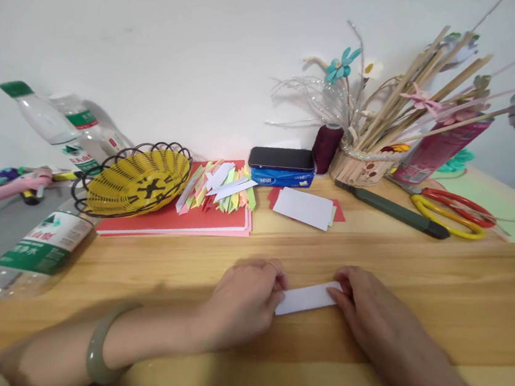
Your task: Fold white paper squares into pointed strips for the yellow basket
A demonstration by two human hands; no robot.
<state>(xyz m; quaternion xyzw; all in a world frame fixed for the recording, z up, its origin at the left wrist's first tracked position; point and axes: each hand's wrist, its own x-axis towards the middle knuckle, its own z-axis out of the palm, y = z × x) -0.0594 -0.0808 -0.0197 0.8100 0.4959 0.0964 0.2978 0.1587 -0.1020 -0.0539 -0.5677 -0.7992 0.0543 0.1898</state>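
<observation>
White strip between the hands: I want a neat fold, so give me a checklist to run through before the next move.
1. Left hand on strip: ok.
2. Right hand on its other end: ok.
3. Strip flat on table: ok.
4. Bare table around strip: ok.
5. Edges aligned: cannot tell, fingers cover both ends.
6. Scissors away from hands: ok.

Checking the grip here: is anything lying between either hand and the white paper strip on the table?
Nothing visible. The left hand and right hand both touch the white paper strip at its ends, directly on the wooden table.
</observation>
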